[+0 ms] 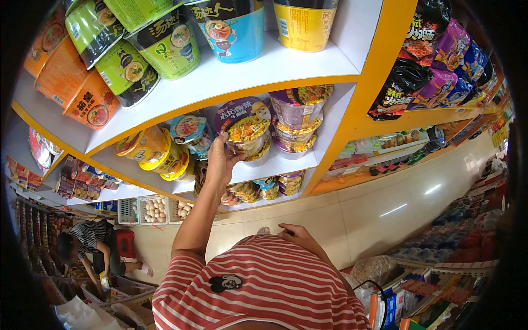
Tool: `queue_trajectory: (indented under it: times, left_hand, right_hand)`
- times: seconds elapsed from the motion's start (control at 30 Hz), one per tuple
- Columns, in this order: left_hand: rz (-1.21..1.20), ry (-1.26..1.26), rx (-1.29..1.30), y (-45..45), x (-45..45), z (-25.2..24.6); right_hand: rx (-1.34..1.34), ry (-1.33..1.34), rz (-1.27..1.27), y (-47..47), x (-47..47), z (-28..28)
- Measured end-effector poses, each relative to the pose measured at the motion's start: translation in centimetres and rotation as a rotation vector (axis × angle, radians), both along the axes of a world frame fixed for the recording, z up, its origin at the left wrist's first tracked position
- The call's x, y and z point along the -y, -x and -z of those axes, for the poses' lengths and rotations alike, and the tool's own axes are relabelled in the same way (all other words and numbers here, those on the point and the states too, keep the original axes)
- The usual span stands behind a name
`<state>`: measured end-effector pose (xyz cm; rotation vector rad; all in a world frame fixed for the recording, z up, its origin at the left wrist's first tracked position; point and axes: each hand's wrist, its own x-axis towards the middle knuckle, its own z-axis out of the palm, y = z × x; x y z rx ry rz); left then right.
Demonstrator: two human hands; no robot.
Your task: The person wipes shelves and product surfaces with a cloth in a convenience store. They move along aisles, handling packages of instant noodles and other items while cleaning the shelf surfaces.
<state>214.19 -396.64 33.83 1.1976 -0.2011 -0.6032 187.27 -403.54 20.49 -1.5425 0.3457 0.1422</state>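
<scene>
My left hand (222,161) reaches to the middle shelf and grips the side of a purple-lidded instant noodle bowl (243,117), thumb and fingers around its near edge. This bowl tilts towards me over another purple noodle bowl (260,154), and I cannot tell whether the two touch. To its right rises a stack of purple noodle bowls (297,111). Blue noodle bowls (192,130) and a leaning stack of yellow ones (159,154) are to the left. My right hand (299,236) hangs low beside my striped shirt, fingers apart, with nothing visible in it.
A yellow-edged shelf board (264,86) runs above my left hand, carrying green noodle buckets (169,45), orange ones (93,99) and a blue one (233,35). Bagged noodles (412,78) fill the right shelf. Egg crates (154,210) stand lower left. Another person (90,243) bends over bins.
</scene>
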Motion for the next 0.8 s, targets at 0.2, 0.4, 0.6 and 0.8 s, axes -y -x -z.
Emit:
queue_trajectory:
  times: [0.2,0.4,0.6,0.8]
  left_hand:
    - [0.032,-0.01,-0.042,-1.0,-0.1,1.1]
    - [-0.038,-0.035,-0.104,-0.5,0.0,0.1]
    - [-0.1,-0.067,0.029,-0.5,-1.0,0.9]
    - [-0.383,-0.362,0.795,1.4,-3.1,-0.1]
  right_hand:
    - [-0.037,-0.008,0.017,0.4,0.4,-0.4]
    - [-0.057,-0.037,-0.003,0.2,0.5,-0.4]
    - [-0.044,-0.016,-0.032,-0.3,0.7,-0.3]
    - [-0.094,0.096,-0.082,-0.6,0.7,0.6]
